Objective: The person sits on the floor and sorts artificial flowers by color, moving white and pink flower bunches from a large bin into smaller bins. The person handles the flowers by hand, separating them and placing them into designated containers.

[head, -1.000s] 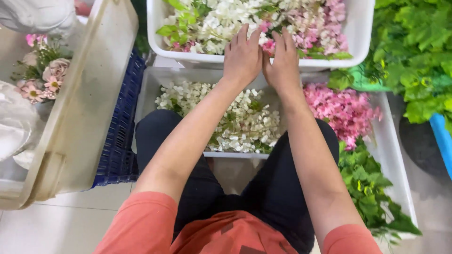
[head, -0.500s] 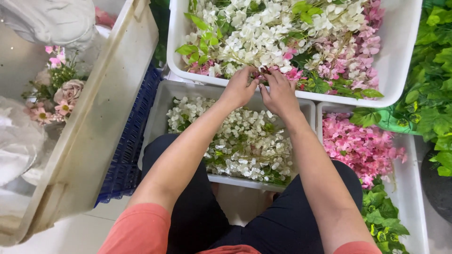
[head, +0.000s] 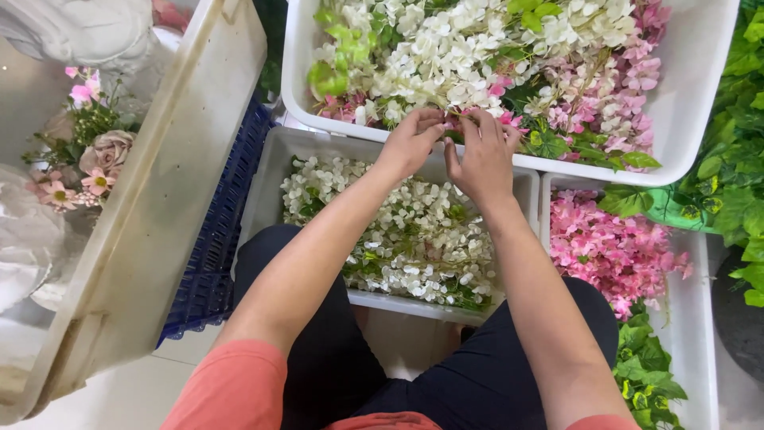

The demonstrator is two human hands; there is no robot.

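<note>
My left hand (head: 410,143) and my right hand (head: 481,155) meet at the near rim of a large white tub (head: 700,103) heaped with white and pink artificial flowers (head: 485,56). Both hands pinch a small pink flower sprig (head: 455,122) between their fingertips. Under my forearms a smaller white bin (head: 267,179) holds loose white blossoms (head: 398,239). To its right another white bin (head: 704,318) holds pink blossoms (head: 609,251) with green leaves at its near end.
A long cream crate (head: 159,199) leans at the left, with a blue crate (head: 219,255) beside it. Pink and beige flowers (head: 87,159) lie at the far left. Green foliage (head: 736,159) fills the right edge. My knees are under the bins.
Both hands have drawn back toward me from deeper in the big tub to its near rim, fingers curling from flat to pinching a sprig.
</note>
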